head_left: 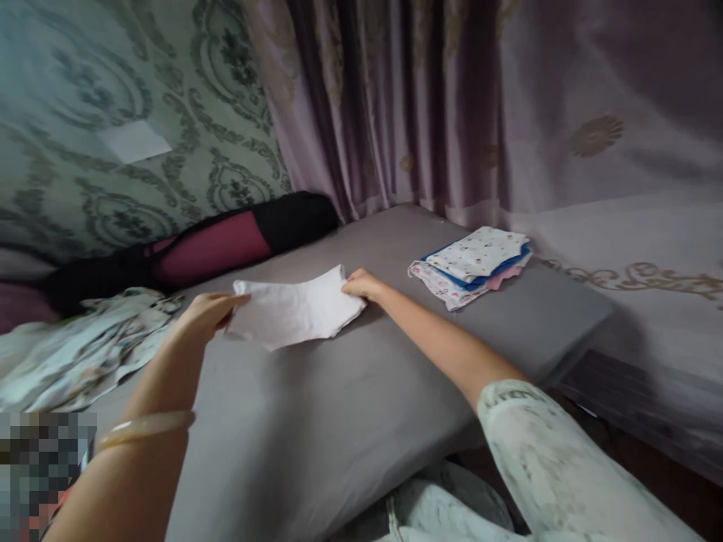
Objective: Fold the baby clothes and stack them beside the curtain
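"Well, from where I stand, both hands are busy. What are they gripping?"

"A white cloth (294, 309), stretched between them over the middle of the bed (339, 429). The left hand (212, 310) pinches one end, the right hand (361, 284) the other, thumb and fingers closed on the fabric."

"Is the cloth lying on the sheet?"

"I can't tell whether its lower edge touches. It sags a little in the middle, and the right end looks layered."

"And that stack (477, 260) over there?"

"Folded pieces, near the bed's curtain-side edge, between the far corner and the right-hand one. A white piece with a small print lies on top, blue shows beneath it, then pink and a patterned white. It sits beyond the right hand, well apart from the cloth."

"What's on the other side?"

"A rumpled heap of printed fabric (90, 346), past the left forearm with its pale bangle (147, 427). Behind that, a long black and maroon bundle (215, 245) lies along the bed's wall-side edge, reaching towards the curtain (395, 98)."
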A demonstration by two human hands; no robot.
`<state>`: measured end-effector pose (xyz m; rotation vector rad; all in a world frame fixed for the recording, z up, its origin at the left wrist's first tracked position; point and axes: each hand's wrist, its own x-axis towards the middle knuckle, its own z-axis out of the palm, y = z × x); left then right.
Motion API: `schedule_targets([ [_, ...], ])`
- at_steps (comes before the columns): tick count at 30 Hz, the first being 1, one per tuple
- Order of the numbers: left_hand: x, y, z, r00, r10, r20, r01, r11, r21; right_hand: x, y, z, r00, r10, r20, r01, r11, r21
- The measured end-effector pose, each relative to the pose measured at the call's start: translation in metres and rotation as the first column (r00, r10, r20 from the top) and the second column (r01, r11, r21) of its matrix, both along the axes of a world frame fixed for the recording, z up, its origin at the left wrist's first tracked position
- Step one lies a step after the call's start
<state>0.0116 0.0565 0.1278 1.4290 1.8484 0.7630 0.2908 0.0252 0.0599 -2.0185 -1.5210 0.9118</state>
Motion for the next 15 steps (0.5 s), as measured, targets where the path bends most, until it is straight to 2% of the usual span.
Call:
schedule_targets([
  [2, 0.016, 0.003, 0.008, 0.992, 0.021, 0.121, -0.019, 1.000, -0.025, 0.019, -0.001, 0.008, 1.000, -0.022, -0.013, 0.022, 0.999, 0.032],
  [4, 0.033, 0.008, 0.011, 0.976, 0.030, 0.216, -0.021, 0.999, -0.045, 0.043, -0.003, 0.019, 0.991, -0.115, -0.061, 0.121, 0.989, 0.090],
  [8, 0.079, 0.013, 0.010, 0.920, -0.064, 0.386, 0.095, 0.993, -0.063, 0.098, -0.014, 0.048, 0.970, -0.237, -0.061, 0.243, 0.962, 0.122],
  [12, 0.139, 0.008, 0.006, 0.811, -0.196, 0.551, 0.265, 0.963, -0.047, 0.158, -0.033, 0.076, 0.937, -0.340, 0.078, 0.325, 0.932, 0.160],
  [15, 0.192, -0.002, 0.001, 0.744, -0.226, 0.628, 0.325, 0.945, -0.045, 0.203, -0.047, 0.094, 0.891, -0.371, 0.263, 0.336, 0.927, 0.166],
])
